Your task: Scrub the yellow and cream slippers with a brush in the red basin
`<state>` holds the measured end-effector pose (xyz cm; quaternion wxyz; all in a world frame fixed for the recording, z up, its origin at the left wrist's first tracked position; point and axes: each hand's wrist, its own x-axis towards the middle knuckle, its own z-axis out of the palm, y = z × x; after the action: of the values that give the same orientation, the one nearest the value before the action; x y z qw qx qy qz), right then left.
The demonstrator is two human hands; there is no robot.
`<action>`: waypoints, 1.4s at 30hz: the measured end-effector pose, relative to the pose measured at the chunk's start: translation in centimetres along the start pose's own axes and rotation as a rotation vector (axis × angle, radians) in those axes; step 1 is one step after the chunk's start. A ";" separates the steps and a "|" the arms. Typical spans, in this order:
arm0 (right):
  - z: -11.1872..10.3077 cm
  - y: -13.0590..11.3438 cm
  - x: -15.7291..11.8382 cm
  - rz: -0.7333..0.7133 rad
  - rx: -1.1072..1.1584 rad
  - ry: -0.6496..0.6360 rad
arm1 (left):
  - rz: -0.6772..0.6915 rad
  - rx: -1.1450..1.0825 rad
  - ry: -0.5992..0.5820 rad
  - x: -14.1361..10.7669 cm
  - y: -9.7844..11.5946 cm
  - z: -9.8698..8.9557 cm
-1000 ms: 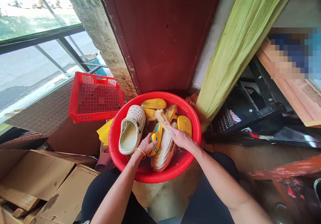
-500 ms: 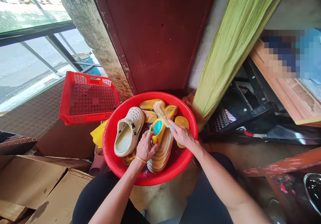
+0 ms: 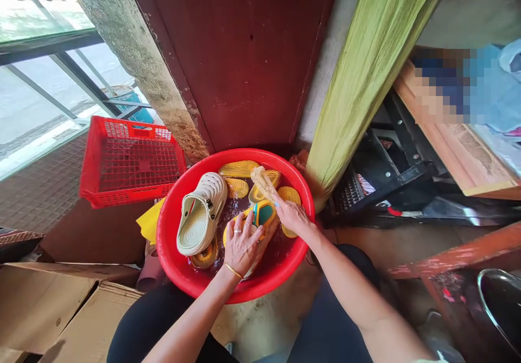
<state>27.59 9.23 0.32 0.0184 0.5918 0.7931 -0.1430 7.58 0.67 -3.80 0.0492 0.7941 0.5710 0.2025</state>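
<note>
My left hand (image 3: 243, 245) grips a small yellow shoe (image 3: 264, 212) with a teal inside, over a large pale sole in a red basin (image 3: 165, 233). My right hand (image 3: 292, 215) holds a scrubbing brush (image 3: 264, 184) by its handle, bristles just above the small shoe. A white clog (image 3: 203, 214) leans at the basin's left side. Several yellow soles and slippers (image 3: 238, 169) lie round the basin in dark water. The large pale sole is partly hidden by my left hand.
A red crate (image 3: 132, 162) stands behind left, with a yellow sheet (image 3: 150, 221) below it. Cardboard boxes (image 3: 44, 303) lie at lower left. A green curtain (image 3: 345, 97) hangs to the right of the dark red door (image 3: 244, 70). A wooden table (image 3: 451, 151) is at right.
The small yellow shoe has turned, its opening now pointing right, and my left hand has spread over it. The brush stays in my right hand. The whole view has shifted slightly.
</note>
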 end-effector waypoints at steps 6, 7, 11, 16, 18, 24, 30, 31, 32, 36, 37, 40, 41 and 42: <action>-1.3 1.3 -2.2 -0.082 0.007 -0.085 | -0.015 -0.015 -0.076 1.0 -1.9 -0.5; -1.5 1.5 -2.5 -0.081 0.002 -0.077 | -0.024 -0.024 -0.087 1.1 -2.2 -0.6; -1.9 1.3 -2.6 -0.070 0.020 0.079 | 0.011 -0.097 -0.118 1.0 -1.5 -1.0; -1.0 -0.7 -1.3 -0.171 0.081 0.170 | 0.246 -0.203 -0.227 0.2 2.0 0.2; -0.4 -1.2 -0.7 -0.161 0.065 0.130 | 0.189 -0.183 -0.231 0.2 2.4 0.7; 1.0 -1.1 -0.1 -0.074 -0.006 0.022 | 0.137 -0.379 -0.196 0.5 -0.6 -0.8; 1.8 -1.1 -0.2 -0.034 -0.018 -0.041 | -0.464 -0.008 0.221 1.6 -7.6 -4.9; 2.0 -1.3 -0.2 -0.038 -0.020 -0.065 | -0.538 0.058 0.215 1.6 -8.6 -5.2; 2.2 -1.5 -0.3 -0.045 -0.027 -0.090 | -0.594 0.105 0.213 1.6 -9.3 -5.3; 3.0 -2.3 -0.5 -0.071 -0.071 -0.143 | -0.709 0.139 0.108 1.0 -10.4 -4.0; 3.1 -2.3 -0.5 -0.071 -0.074 -0.139 | -0.713 0.152 0.069 0.9 -10.4 -3.5; 3.2 -2.3 -0.1 -0.060 -0.055 -0.130 | -0.669 0.220 -0.008 0.7 -10.1 -2.2; 3.2 -2.2 0.1 -0.056 -0.044 -0.130 | -0.651 0.227 -0.022 0.7 -10.0 -2.1; 3.2 -2.2 0.2 -0.051 -0.033 -0.130 | -0.644 0.218 -0.031 0.8 -9.9 -2.1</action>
<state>25.05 8.10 -2.32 0.0762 0.5603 0.8074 -0.1684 -1.82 4.43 -4.71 0.0339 0.5765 0.8099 0.1022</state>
